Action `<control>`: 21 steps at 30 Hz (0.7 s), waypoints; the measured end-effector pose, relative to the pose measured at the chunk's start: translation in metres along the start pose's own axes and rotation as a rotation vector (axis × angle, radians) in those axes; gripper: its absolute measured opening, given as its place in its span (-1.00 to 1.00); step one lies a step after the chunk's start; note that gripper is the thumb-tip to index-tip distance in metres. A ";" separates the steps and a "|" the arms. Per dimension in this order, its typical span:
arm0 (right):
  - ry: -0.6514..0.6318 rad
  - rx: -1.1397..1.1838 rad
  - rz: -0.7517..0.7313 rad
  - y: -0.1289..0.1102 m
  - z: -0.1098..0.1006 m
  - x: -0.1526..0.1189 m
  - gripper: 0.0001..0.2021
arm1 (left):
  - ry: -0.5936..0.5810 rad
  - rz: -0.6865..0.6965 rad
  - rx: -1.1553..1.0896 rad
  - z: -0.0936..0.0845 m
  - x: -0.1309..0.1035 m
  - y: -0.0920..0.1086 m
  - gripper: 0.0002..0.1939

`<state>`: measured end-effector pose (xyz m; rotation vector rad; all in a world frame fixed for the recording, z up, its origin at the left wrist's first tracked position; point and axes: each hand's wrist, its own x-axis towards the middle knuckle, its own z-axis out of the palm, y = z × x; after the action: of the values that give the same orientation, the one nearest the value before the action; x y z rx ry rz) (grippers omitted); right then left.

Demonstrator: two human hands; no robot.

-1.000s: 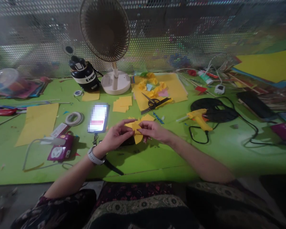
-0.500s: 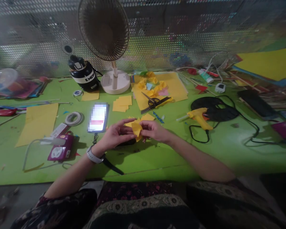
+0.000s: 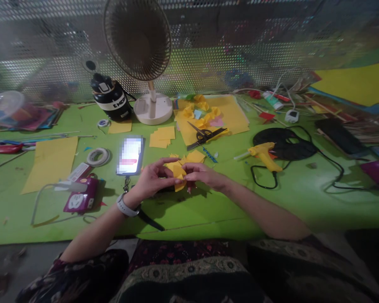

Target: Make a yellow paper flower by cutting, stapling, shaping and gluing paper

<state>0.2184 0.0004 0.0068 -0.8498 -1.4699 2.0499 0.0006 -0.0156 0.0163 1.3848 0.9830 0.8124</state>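
Between my two hands is a folded yellow paper flower (image 3: 177, 170), held just above the green table. My left hand (image 3: 153, 179) pinches its left side between thumb and fingers. On the other side, the fingertips of my right hand (image 3: 204, 174) grip its edge. Behind the fingers lie more yellow paper pieces (image 3: 196, 157). A dark object partly hidden under my left hand cannot be made out. Further back are a stack of yellow paper squares (image 3: 162, 136) and a pair of scissors (image 3: 204, 134) on a larger yellow sheet.
A lit phone (image 3: 130, 155) lies left of my hands, near a tape roll (image 3: 97, 157) and a purple box (image 3: 81, 195). To the right rests a yellow glue gun (image 3: 263, 155) with its cable. A fan (image 3: 153, 108) and a black bottle (image 3: 112, 101) stand behind.
The paper flower has turned and shifted slightly left and down between my fingers. My right fingers have moved a little left along its edge. Other things stay put.
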 end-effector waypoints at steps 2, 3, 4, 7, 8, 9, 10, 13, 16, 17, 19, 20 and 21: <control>0.019 -0.015 -0.001 -0.002 0.002 0.000 -0.79 | 0.008 0.001 0.001 0.000 0.000 0.001 -0.32; 0.029 -0.025 -0.005 -0.002 0.003 0.000 -0.78 | 0.014 0.000 0.005 0.001 0.000 0.001 -0.32; 0.044 -0.037 -0.019 -0.001 0.005 0.001 -0.77 | 0.021 -0.002 0.012 0.001 0.000 0.001 -0.32; 0.117 -0.082 -0.076 0.003 0.010 0.002 -0.71 | 0.038 0.002 0.042 0.002 0.000 0.001 -0.37; 0.143 -0.105 -0.093 0.004 0.011 0.002 -0.69 | 0.041 0.006 0.053 0.003 0.000 0.001 -0.38; 0.168 -0.136 -0.108 0.005 0.012 0.002 -0.68 | 0.043 0.008 0.060 0.003 0.000 0.000 -0.39; 0.189 -0.170 -0.122 0.006 0.013 0.002 -0.67 | 0.042 0.008 0.063 0.003 0.000 0.000 -0.38; 0.242 -0.216 -0.160 0.005 0.012 0.000 -0.65 | 0.023 0.003 0.025 0.001 0.001 -0.002 -0.32; 0.251 -0.150 -0.169 0.002 0.009 -0.001 -0.63 | -0.005 0.019 -0.033 -0.002 0.003 -0.005 -0.39; 0.245 -0.130 -0.168 0.001 0.008 -0.001 -0.63 | -0.009 0.029 -0.040 -0.003 0.003 -0.006 -0.43; 0.240 -0.109 -0.171 -0.001 0.007 -0.002 -0.62 | -0.005 0.056 -0.045 -0.005 0.004 -0.007 -0.49; 0.240 -0.104 -0.173 -0.002 0.007 -0.002 -0.63 | 0.002 0.073 -0.048 -0.005 0.004 -0.007 -0.50; 0.241 -0.102 -0.176 -0.002 0.007 -0.002 -0.64 | 0.011 0.089 -0.049 -0.006 0.004 -0.008 -0.52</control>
<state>0.2147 -0.0047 0.0109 -0.9357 -1.4684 1.6935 -0.0034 -0.0098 0.0087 1.3905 0.9091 0.9051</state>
